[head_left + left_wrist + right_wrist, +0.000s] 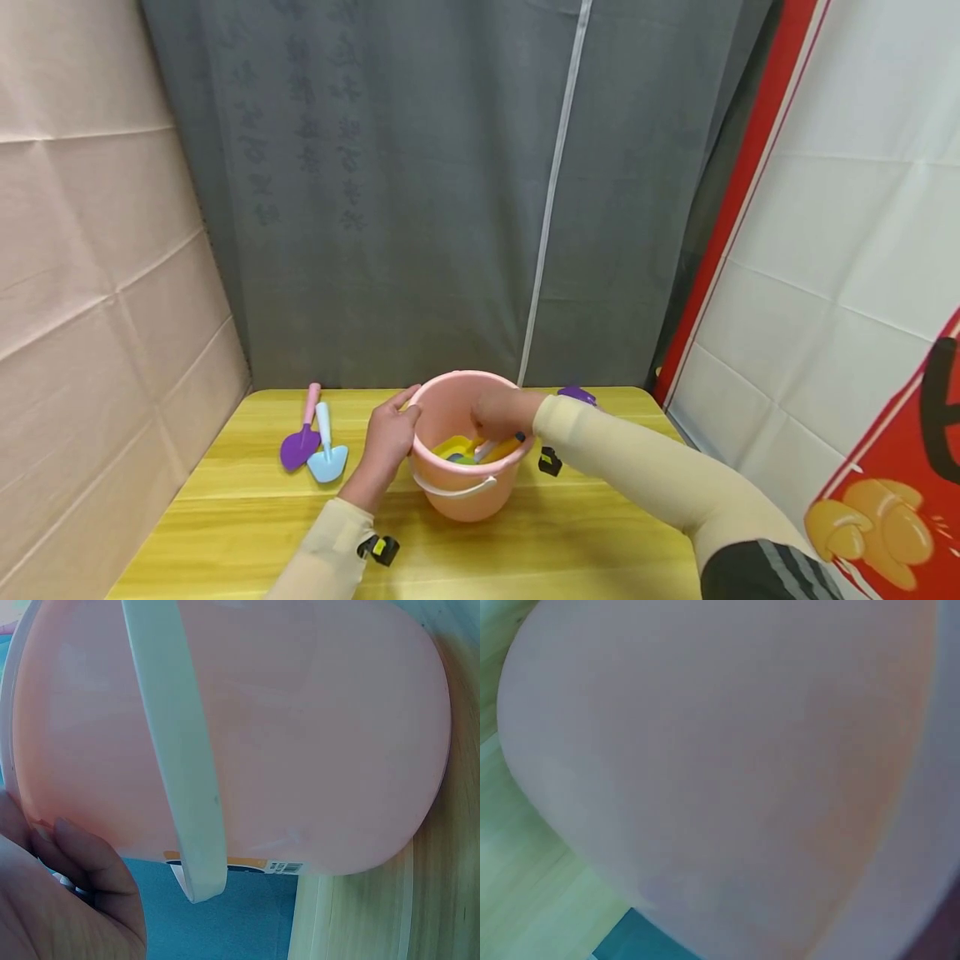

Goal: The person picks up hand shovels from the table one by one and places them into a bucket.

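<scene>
A pink bucket (463,500) with a white handle (455,490) stands upright on the wooden table. At the left of its rim my left hand (388,437) grips the edge; in the left wrist view, fingers (94,859) press against the outer wall below the rim. My right hand (497,414) reaches over the right rim into the bucket, close to a yellow toy (457,447) and a yellow-orange piece with a dark blue tip (501,451). Its fingertips are hidden among these pieces, and the right wrist view shows only the bucket's outer wall (705,765).
Left of the bucket, a purple toy shovel with a pink handle (300,447) lies beside a light blue one (327,463). A purple object (577,394) sits behind the right forearm, partly covered. A grey curtain (390,208) hangs at the table's back edge.
</scene>
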Demonstrator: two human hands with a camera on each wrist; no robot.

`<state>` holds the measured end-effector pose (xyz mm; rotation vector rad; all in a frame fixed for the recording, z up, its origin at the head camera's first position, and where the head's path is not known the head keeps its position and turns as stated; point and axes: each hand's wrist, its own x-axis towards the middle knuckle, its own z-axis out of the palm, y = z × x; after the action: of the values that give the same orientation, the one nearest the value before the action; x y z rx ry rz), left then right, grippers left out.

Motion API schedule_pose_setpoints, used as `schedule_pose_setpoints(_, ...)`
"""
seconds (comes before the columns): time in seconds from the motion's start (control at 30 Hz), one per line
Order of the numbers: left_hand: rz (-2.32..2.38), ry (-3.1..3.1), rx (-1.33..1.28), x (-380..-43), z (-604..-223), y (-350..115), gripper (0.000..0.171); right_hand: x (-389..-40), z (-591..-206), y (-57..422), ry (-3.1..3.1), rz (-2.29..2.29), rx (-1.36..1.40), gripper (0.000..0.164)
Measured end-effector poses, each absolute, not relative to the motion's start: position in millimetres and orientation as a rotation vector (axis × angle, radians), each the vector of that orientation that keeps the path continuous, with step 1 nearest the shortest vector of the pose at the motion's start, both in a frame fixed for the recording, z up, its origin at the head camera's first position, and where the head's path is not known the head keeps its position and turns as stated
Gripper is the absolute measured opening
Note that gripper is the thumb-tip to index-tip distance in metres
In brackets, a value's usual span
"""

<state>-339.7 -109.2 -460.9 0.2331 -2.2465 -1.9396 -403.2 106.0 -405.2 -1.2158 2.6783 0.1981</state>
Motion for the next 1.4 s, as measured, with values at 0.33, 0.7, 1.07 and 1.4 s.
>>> schedule_pose_setpoints(0.33,-1.946,-2.251,0.230,-340,-460,-109,0.047,-398,-365,137,2.761,-0.242,-1.266,0.011)
schedule_pose_setpoints(0.7,-1.962,-2.256,0.242,-340,-460,-110,0.047,-400,-362,206,2.941,-0.706,-1.079,0.008)
schedule_pose_setpoints(1.07,-1.943,-2.243,0.240,-340,-459,-111,0.047,-402,-385,255,2.990,-0.840,-0.812,0.014)
schedule_pose_setpoints(1.4,-1.947,-2.257,0.262,-338,-460,-111,0.047,-421,-425,294,3.043,-0.716,-0.599,0.020)
